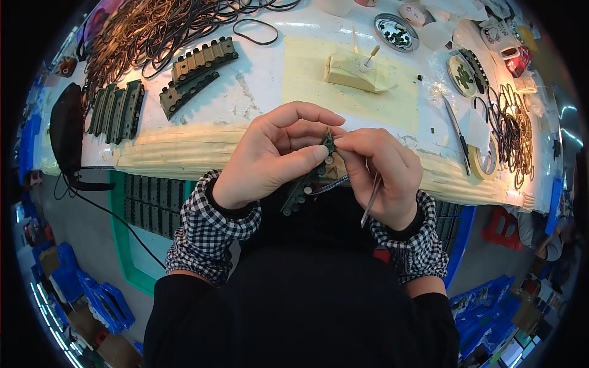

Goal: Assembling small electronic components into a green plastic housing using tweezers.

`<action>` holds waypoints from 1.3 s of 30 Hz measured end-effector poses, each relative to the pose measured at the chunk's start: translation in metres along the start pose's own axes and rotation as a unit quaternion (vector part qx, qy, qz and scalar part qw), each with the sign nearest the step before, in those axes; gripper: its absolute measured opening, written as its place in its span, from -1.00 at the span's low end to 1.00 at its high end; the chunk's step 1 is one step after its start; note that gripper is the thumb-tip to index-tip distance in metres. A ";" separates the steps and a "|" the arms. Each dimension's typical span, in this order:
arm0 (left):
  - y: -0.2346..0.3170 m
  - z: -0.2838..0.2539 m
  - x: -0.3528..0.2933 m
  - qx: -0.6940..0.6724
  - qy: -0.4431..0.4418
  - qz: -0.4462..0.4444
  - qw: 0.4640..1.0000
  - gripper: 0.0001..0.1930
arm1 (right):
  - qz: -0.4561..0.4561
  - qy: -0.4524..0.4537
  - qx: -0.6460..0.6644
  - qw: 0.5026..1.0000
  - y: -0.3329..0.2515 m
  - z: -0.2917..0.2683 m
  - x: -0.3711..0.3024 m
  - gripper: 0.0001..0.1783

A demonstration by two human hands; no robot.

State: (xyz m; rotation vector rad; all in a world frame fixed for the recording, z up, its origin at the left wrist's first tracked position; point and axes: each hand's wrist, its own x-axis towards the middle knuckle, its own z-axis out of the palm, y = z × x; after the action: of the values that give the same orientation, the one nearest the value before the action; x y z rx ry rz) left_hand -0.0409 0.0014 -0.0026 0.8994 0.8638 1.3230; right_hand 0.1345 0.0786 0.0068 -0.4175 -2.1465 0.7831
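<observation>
Above the table's near edge, my left hand [270, 153] pinches a dark green model part with small round wheels [300, 195] between thumb and fingers. The part slants down toward my lap, its upper end among my fingertips. My right hand [383, 172] meets it there, thumb and forefinger pressed at its tip; whether they grip a small piece of their own is hidden. A slim metal tool like tweezers [372, 201] is tucked in the right palm and points down. A braided cord [331, 185] passes just below the part.
Similar green wheeled parts [202, 59] and green strips [115, 111] lie left, near piled rubber bands [153, 30]. A pale block with upright sticks [353, 75] stands ahead. Right are a dish of small pieces [396, 32], a knife [456, 126] and a tape roll [485, 161].
</observation>
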 end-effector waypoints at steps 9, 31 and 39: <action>0.002 0.001 -0.003 0.034 -0.022 -0.014 0.999 -0.62 | -0.050 -0.020 -0.038 0.998 0.003 -0.004 0.005 -0.78; 0.003 0.002 -0.001 0.017 -0.013 -0.040 0.999 -0.67 | -0.093 -0.005 -0.059 0.994 0.011 -0.003 -0.003 -0.78; 0.001 0.003 -0.001 0.034 0.016 -0.023 0.999 -0.67 | -0.056 -0.003 -0.029 0.998 0.005 -0.002 -0.003 -0.79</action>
State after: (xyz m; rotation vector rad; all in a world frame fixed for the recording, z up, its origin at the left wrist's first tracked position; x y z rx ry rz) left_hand -0.0384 0.0000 -0.0008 0.9087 0.9527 1.2780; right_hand 0.1377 0.0819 0.0025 -0.3225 -2.1816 0.6597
